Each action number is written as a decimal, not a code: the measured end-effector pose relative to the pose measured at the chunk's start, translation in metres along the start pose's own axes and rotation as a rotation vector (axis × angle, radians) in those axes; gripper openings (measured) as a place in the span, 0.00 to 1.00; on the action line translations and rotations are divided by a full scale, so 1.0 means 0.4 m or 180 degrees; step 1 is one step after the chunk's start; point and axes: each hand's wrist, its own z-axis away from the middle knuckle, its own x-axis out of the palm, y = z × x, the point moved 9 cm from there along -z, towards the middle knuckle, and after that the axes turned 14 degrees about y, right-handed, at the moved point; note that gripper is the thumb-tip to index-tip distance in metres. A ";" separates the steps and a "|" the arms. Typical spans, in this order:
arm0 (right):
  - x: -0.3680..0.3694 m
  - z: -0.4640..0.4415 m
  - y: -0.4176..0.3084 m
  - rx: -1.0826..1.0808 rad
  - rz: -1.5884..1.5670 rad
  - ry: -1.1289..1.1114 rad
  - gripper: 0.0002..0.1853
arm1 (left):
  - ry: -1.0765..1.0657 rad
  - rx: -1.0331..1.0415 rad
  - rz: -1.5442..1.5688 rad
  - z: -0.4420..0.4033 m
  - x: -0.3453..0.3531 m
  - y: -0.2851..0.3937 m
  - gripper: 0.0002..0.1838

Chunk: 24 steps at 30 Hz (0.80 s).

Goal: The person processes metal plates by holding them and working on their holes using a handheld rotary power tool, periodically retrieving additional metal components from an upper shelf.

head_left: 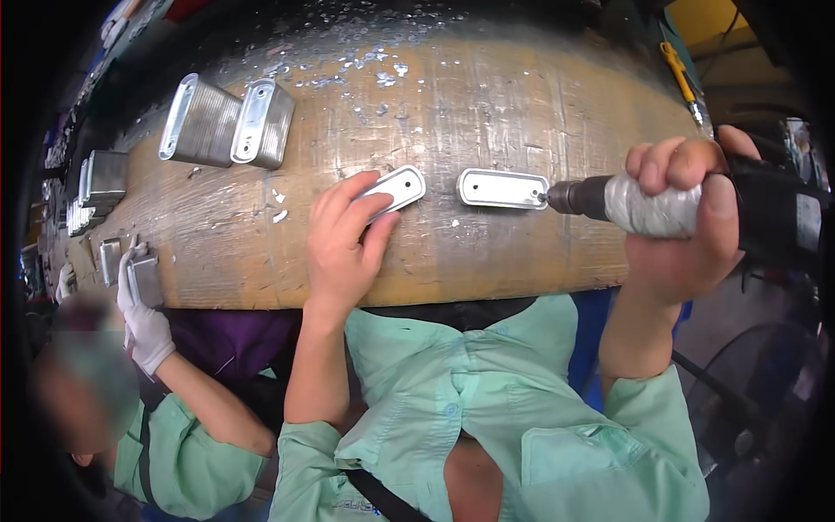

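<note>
Fingers of my left hand [344,239] are closed around a small oblong metal tray-like part [400,187] lying on the table, with one dark hole showing at its right end. To its right lies a second such metal part [504,190], with a hole near its left end. My right hand [683,209] grips a power drill [657,206] by its wrapped front section. The drill points left, and its tip is at the right end of the second part.
Stacked metal parts [204,122] stand upright at the back left, more [104,178] at the far left. A co-worker's gloved hand [148,331] holds a metal part [143,280]. Metal chips [383,78] litter the table [365,278]. A yellow-handled tool [677,71] lies back right.
</note>
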 end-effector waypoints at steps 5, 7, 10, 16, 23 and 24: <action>0.004 0.000 0.028 0.0025 0.0352 -0.0067 0.23 | -0.0007 -0.0022 0.0023 0.000 0.000 -0.003 0.11; 0.005 -0.002 0.040 0.0068 0.0344 -0.0094 0.22 | -0.0023 -0.0018 0.0012 -0.002 0.001 -0.003 0.11; 0.008 -0.005 0.055 0.0139 0.0318 -0.0179 0.20 | -0.0046 -0.0040 -0.0007 -0.003 0.004 -0.005 0.11; 0.013 -0.025 0.056 0.0109 0.0169 0.0012 0.21 | -0.0048 -0.0046 0.0017 -0.009 0.005 -0.003 0.11; 0.079 -0.003 0.047 0.0242 0.0313 -0.0229 0.23 | -0.0067 -0.0053 0.0036 -0.006 -0.003 -0.007 0.13; 0.095 0.002 0.050 0.0244 0.0256 -0.0250 0.23 | -0.0057 -0.0051 0.0037 -0.006 -0.005 -0.007 0.13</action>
